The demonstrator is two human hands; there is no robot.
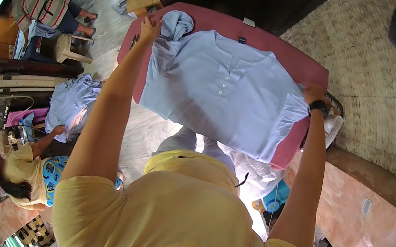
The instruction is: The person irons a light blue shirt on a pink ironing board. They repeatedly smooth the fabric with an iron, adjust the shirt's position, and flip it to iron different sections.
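A light blue shirt [220,83] with a short buttoned placket lies spread on a dark red padded board [215,20] in front of me. Its left sleeve [177,25] is bunched up near the board's far left corner. Beside that sleeve is my left hand [150,26], its fingers apart and nothing visible in them. At the opposite side my right hand [314,94], with a dark band on the wrist, has its fingers closed on the right sleeve's edge. Creases run through the cloth near that sleeve.
A white appliance [332,130], perhaps an iron, rests by a black wire rack at the board's right end. Blue garments [73,102] are heaped at left, where a person [36,164] reaches toward them. Other people and a plastic stool [69,49] are farther left.
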